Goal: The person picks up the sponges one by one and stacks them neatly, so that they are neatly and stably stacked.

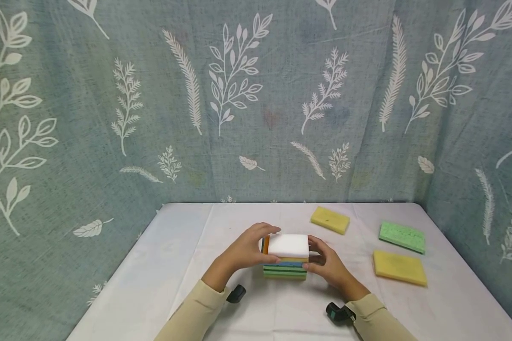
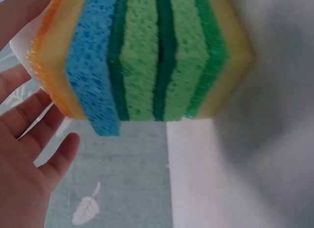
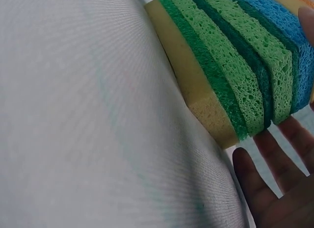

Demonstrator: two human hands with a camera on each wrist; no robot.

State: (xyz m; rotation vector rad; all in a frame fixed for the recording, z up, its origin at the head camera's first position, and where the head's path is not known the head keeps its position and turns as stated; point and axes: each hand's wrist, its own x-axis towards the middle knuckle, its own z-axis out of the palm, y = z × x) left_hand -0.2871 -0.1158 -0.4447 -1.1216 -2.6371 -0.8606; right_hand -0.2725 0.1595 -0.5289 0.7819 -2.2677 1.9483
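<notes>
A stack of sponges (image 1: 285, 272) stands on the table in front of me, with a white sponge (image 1: 288, 245) on top. Below the white one come an orange-and-yellow sponge (image 2: 54, 56), a blue sponge (image 2: 93, 61) and two light green ones with dark green layers. A yellow sponge with a green layer (image 3: 196, 86) forms the bottom. My left hand (image 1: 249, 246) grips the stack's upper left end, thumb in front and fingers behind. At the right end my right hand (image 1: 329, 265) holds the stack, its thumb at the front near the blue layer.
Right of the stack lie a yellow sponge (image 1: 330, 220) farther back, a green sponge (image 1: 402, 237) and a larger yellow sponge (image 1: 399, 268). A white cloth (image 1: 222, 220) covers the table. Patterned blue-green fabric (image 1: 277, 118) hangs behind it and along both sides.
</notes>
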